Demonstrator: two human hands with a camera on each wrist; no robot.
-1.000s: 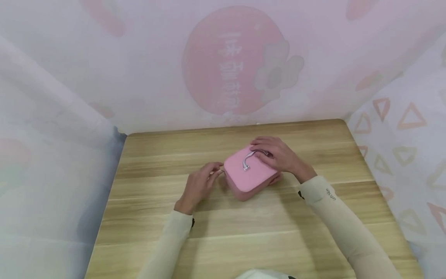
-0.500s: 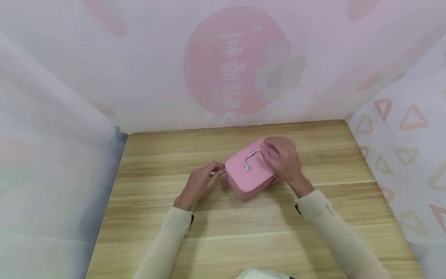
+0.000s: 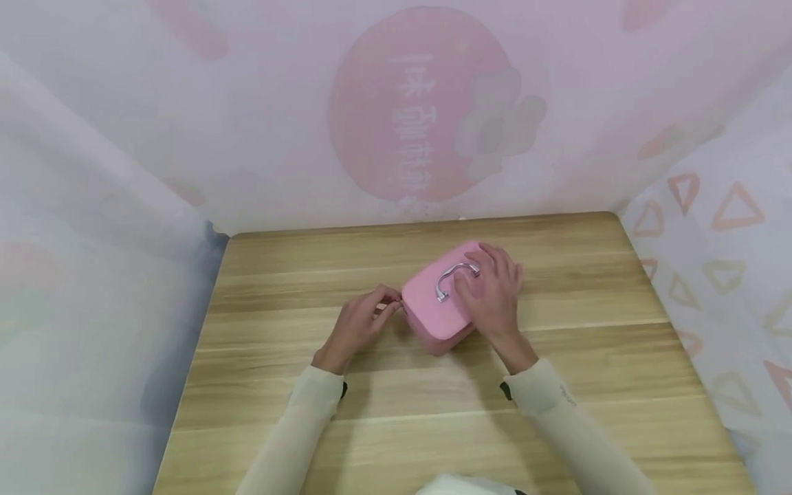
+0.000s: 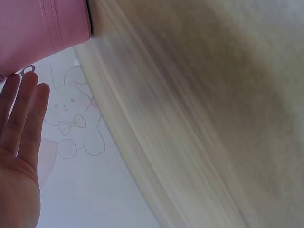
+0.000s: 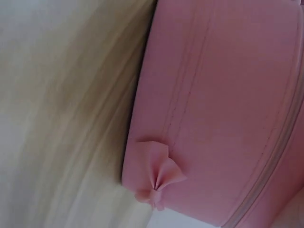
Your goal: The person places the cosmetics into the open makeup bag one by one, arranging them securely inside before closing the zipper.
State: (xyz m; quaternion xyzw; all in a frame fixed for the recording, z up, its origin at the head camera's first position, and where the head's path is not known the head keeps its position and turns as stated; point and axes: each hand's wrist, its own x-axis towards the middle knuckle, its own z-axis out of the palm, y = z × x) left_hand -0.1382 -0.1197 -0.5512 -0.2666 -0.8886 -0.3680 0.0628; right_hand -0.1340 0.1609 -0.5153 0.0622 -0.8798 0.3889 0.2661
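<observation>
A small pink zip-up case [image 3: 423, 302] with a curved silver handle [image 3: 443, 280] on its lid sits on the table, turned at an angle. My left hand [image 3: 357, 324] pinches the zipper pull at the case's left corner with thumb and forefinger. In the left wrist view, a small metal ring [image 4: 29, 69] shows at the fingertips beside the pink side wall. My right hand [image 3: 496, 297] rests on the right part of the lid, fingers spread, thumb by the handle. The right wrist view shows the zipper [image 5: 266, 183] running below the lid and a pink bow [image 5: 159, 173] on the side.
The wooden table [image 3: 284, 275] has rounded far corners. A pale printed cloth [image 3: 278, 137] hangs behind it, and another with triangle shapes [image 3: 736, 206] hangs at the right. Something white [image 3: 464, 485] shows at the near edge of view.
My right hand has shifted across the lid, its wrist swinging left and towards me, uncovering more of the handle. My left hand stays at the left corner, and the case has barely moved.
</observation>
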